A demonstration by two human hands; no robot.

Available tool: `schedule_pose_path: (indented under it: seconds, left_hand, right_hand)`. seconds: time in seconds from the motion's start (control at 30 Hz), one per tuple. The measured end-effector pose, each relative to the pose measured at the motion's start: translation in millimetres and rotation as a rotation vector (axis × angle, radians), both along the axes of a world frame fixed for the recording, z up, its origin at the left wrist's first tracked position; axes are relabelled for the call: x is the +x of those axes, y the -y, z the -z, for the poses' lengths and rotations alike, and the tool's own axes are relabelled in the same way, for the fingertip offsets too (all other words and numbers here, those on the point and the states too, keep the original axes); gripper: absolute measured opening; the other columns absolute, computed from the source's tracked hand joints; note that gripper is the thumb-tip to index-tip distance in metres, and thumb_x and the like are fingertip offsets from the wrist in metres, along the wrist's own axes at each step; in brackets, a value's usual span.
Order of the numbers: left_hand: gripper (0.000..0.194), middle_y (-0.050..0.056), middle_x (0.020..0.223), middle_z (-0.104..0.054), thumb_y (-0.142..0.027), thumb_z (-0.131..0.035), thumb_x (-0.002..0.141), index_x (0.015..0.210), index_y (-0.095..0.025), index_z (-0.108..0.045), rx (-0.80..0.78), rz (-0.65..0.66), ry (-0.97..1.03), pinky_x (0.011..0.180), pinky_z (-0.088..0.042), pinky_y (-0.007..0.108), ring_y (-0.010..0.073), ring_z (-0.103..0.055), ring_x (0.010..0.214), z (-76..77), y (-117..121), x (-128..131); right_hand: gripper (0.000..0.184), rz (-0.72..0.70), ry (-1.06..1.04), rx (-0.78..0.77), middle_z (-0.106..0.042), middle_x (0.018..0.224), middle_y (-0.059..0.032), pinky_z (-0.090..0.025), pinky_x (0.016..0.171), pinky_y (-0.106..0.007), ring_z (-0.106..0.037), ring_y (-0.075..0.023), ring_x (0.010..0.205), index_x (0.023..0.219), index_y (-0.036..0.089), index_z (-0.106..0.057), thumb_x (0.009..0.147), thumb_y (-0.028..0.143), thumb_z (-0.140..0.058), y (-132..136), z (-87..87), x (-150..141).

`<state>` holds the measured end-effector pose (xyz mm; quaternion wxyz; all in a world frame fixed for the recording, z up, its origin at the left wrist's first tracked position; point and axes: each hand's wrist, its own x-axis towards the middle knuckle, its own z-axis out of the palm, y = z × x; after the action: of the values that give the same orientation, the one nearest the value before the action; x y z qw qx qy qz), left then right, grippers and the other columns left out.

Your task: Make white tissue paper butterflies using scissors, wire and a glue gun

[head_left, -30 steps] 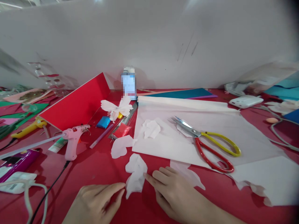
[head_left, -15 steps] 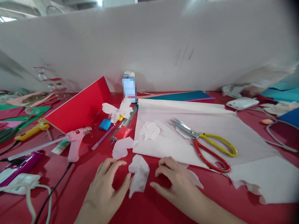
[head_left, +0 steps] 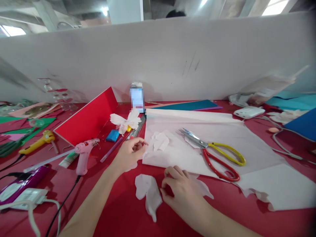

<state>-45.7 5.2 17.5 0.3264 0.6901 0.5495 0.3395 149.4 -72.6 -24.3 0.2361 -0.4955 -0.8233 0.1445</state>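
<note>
A white petal-shaped paper cutout [head_left: 149, 194] lies on the red tabletop between my hands. My right hand [head_left: 179, 189] rests beside it, thumb and forefinger closed on its right edge. My left hand [head_left: 132, 151] is farther forward, its curled fingers slightly apart at the left edge of the large white paper sheet [head_left: 182, 159]. Just beyond those fingertips, a small stack of cut paper pieces [head_left: 160, 141] lies on the sheet. Another cutout [head_left: 131, 167] shows partly beneath my left hand. More white paper [head_left: 204, 189] is partly hidden behind my right hand.
Large scissors [head_left: 204, 144] with red and yellow handles lie partly open on the sheet. At left are a pink glue gun [head_left: 84, 156], a yellow glue gun [head_left: 39, 143], cords and a red board [head_left: 86, 118]. A white paper butterfly shape [head_left: 125, 121] and a phone [head_left: 137, 98] are farther back.
My left hand has moved forward and right to the sheet's edge. The near cutout has turned, its lower tip swinging right, and my right hand's fingers have closed at its edge. The view has tilted up.
</note>
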Motion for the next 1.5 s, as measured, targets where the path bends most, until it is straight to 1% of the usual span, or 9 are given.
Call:
schedule_pose_path:
  seconds: [0.17, 0.3, 0.4, 0.63, 0.77, 0.93, 1.03, 1.37, 1.5]
  left_hand:
    - [0.03, -0.002, 0.071, -0.057, -0.045, -0.053, 0.083, 0.091, -0.02, -0.066, -0.211, 0.208, 0.045, 0.054, -0.034, 0.022, 0.0092, -0.043, 0.057, 7.2, -1, -7]
    - [0.035, 0.003, 0.099, -0.066, -0.047, -0.056, 0.082, 0.108, -0.025, -0.062, -0.294, 0.327, 0.092, 0.071, -0.043, 0.025, 0.0151, -0.057, 0.083, 4.2, 5, -7]
    - [0.046, 0.004, 0.105, -0.065, -0.042, -0.066, 0.075, 0.117, -0.028, -0.057, -0.33, 0.35, 0.135, 0.079, -0.046, 0.028, 0.0195, -0.058, 0.099, 3.6, 9, -2]
    - [0.032, 0.004, 0.111, -0.064, -0.032, -0.063, 0.076, 0.108, -0.025, -0.062, -0.277, 0.335, 0.114, 0.08, -0.047, 0.029, 0.0184, -0.06, 0.092, 10.1, 8, 4]
    - [0.029, 0.004, 0.103, -0.065, -0.033, -0.06, 0.077, 0.104, -0.023, -0.063, -0.26, 0.317, 0.1, 0.076, -0.047, 0.029, 0.0173, -0.06, 0.086, 10.4, 5, 3]
    - [0.024, 0.002, 0.096, -0.065, -0.033, -0.059, 0.078, 0.1, -0.023, -0.064, -0.257, 0.293, 0.087, 0.069, -0.045, 0.024, 0.0132, -0.057, 0.076, 7.7, 4, 5]
    - [0.025, 0.001, 0.092, -0.066, -0.033, -0.06, 0.078, 0.099, -0.022, -0.065, -0.259, 0.286, 0.086, 0.067, -0.044, 0.024, 0.0127, -0.057, 0.074, 7.6, 4, 5]
    - [0.035, 0.006, 0.109, -0.06, -0.039, -0.061, 0.078, 0.109, -0.022, -0.058, -0.254, 0.242, 0.237, 0.079, -0.045, 0.028, 0.0175, -0.056, 0.094, 9.3, 4, 7]
    - [0.027, 0.001, 0.08, -0.054, -0.041, -0.053, 0.081, 0.098, -0.019, -0.054, -0.214, 0.152, 0.467, 0.062, -0.041, 0.023, 0.011, -0.049, 0.068, 16.2, 9, 6]
  right_hand:
    - [0.015, -0.103, -0.076, 0.14, -0.058, 0.086, -0.0022, -0.039, 0.074, -0.033, -0.052, -0.0172, 0.08, 0.069, 0.019, -0.061, 0.075, 0.006, -0.063, -12, -11.8, 14]
    - [0.013, -0.153, -0.096, 0.251, -0.057, 0.086, -0.0035, -0.035, 0.078, -0.036, -0.052, -0.0176, 0.082, 0.076, 0.02, -0.063, 0.086, 0.014, -0.057, -30, -26.5, 26]
    - [0.015, -0.167, -0.07, 0.344, -0.057, 0.085, -0.0032, -0.033, 0.078, -0.035, -0.051, -0.0165, 0.08, 0.077, 0.02, -0.063, 0.089, 0.017, -0.054, -40, -32.1, 31]
    - [0.013, -0.132, -0.097, 0.408, -0.056, 0.086, -0.0029, -0.033, 0.076, -0.036, -0.051, -0.0167, 0.08, 0.077, 0.02, -0.062, 0.087, 0.015, -0.055, -41, -26.4, 37]
    - [0.011, -0.083, -0.182, 0.23, -0.054, 0.089, -0.0054, -0.041, 0.075, -0.034, -0.052, -0.0181, 0.083, 0.079, 0.02, -0.061, 0.085, 0.014, -0.053, -40, -20.6, 34]
    - [0.019, 0.012, -0.496, -0.244, -0.059, 0.086, -0.0048, -0.049, 0.068, -0.031, -0.057, -0.0166, 0.073, 0.099, 0.02, -0.055, 0.081, 0.025, -0.056, -39, -14.9, 27]
    - [0.017, 0.034, -0.606, -0.461, -0.062, 0.077, -0.0033, -0.048, 0.064, -0.029, -0.058, -0.0167, 0.07, 0.092, 0.018, -0.059, 0.082, 0.031, -0.055, -41, -13.5, 23]
    - [0.021, 0.084, -0.735, -0.672, -0.058, 0.063, 0.0011, -0.035, 0.055, -0.025, -0.046, -0.0109, 0.056, 0.067, 0.018, -0.065, 0.075, 0.037, -0.064, -46, -16.8, 21]
    - [0.029, 0.166, -1.061, -0.843, -0.05, 0.057, 0.003, -0.029, 0.047, -0.022, -0.037, -0.0076, 0.049, 0.064, 0.017, -0.061, 0.066, 0.043, -0.074, -45, -20.4, 23]
